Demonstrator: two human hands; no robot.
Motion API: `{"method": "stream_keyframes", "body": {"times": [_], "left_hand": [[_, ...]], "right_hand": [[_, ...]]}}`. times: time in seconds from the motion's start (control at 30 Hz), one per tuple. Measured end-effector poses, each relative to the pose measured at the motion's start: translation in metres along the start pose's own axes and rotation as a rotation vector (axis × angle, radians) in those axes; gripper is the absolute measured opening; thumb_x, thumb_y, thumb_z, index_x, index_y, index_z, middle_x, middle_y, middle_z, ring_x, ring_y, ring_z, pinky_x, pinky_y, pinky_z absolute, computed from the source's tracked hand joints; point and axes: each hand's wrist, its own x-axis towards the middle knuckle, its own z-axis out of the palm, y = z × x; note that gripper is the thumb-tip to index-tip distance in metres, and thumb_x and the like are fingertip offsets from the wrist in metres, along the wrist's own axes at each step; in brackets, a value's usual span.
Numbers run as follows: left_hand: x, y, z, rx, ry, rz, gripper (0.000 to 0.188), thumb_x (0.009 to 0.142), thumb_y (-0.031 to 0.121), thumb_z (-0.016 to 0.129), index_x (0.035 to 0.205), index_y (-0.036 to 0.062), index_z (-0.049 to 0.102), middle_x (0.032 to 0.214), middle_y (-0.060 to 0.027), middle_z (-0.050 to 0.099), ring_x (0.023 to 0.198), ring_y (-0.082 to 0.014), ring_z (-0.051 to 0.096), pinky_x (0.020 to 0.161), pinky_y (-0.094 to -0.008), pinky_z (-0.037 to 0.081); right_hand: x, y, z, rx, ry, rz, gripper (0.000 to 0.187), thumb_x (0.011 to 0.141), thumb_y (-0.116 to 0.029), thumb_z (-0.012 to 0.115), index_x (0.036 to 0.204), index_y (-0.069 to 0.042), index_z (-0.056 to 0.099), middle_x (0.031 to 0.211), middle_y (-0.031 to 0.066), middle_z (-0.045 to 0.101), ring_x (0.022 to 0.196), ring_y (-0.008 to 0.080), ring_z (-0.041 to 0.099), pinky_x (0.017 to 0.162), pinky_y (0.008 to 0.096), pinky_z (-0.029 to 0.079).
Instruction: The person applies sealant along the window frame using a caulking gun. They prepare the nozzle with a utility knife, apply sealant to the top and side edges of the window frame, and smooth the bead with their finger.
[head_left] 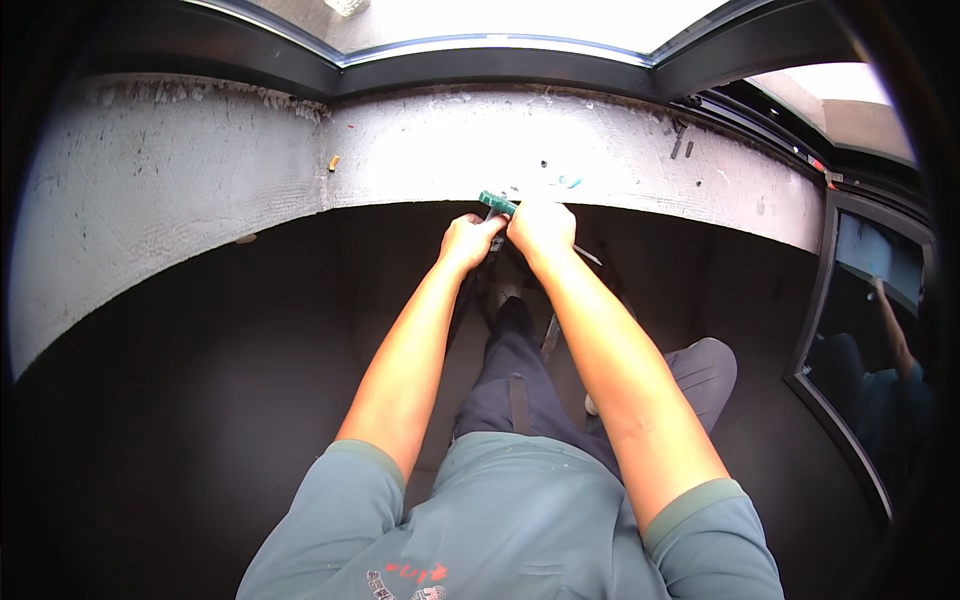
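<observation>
While the green tool [496,203] is at the front edge of the ledge [420,150], the right hand [541,230] has its fingers closed over one end; the left hand [467,243] curls beside it, its grip hard to tell. It looks light and stiff, best held along its body, with more room leftward than toward the dark scraps [679,140].
</observation>
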Motion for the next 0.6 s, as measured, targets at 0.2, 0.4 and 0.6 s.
{"method": "stream_keyframes", "body": {"times": [0.2,0.4,0.6], "left_hand": [[0.001,-0.003,-0.001,-0.047,-0.031,0.013,0.068,0.076,0.060,0.076,0.100,-0.0042,0.073,0.091,-0.0185,0.074,0.086,-0.0274,0.071,0.081,-0.0400,0.053],[0.006,-0.005,-0.001,-0.085,-0.049,0.017,0.065,0.077,0.057,0.077,0.096,-0.0047,0.072,0.084,-0.0143,0.071,0.078,-0.0220,0.067,0.073,-0.0369,0.051],[0.005,-0.002,-0.006,-0.006,-0.031,0.020,0.075,0.073,0.062,0.076,0.104,-0.0062,0.073,0.092,-0.0200,0.074,0.088,-0.0283,0.072,0.082,-0.0389,0.054]], "right_hand": [[0.006,0.014,0.005,0.045,-0.071,0.027,0.032,0.088,-0.034,0.070,0.101,-0.006,0.076,0.098,0.0169,0.076,0.091,0.0352,0.076,0.082,0.0453,0.060],[0.000,0.032,0.004,0.060,-0.047,0.035,0.031,0.087,-0.038,0.071,0.094,-0.008,0.077,0.090,0.0193,0.076,0.087,0.0369,0.075,0.081,0.0459,0.060],[0.006,0.023,0.005,0.053,-0.056,0.052,0.031,0.088,-0.037,0.071,0.096,-0.007,0.077,0.092,0.0172,0.077,0.088,0.0335,0.076,0.080,0.0436,0.061]]}}
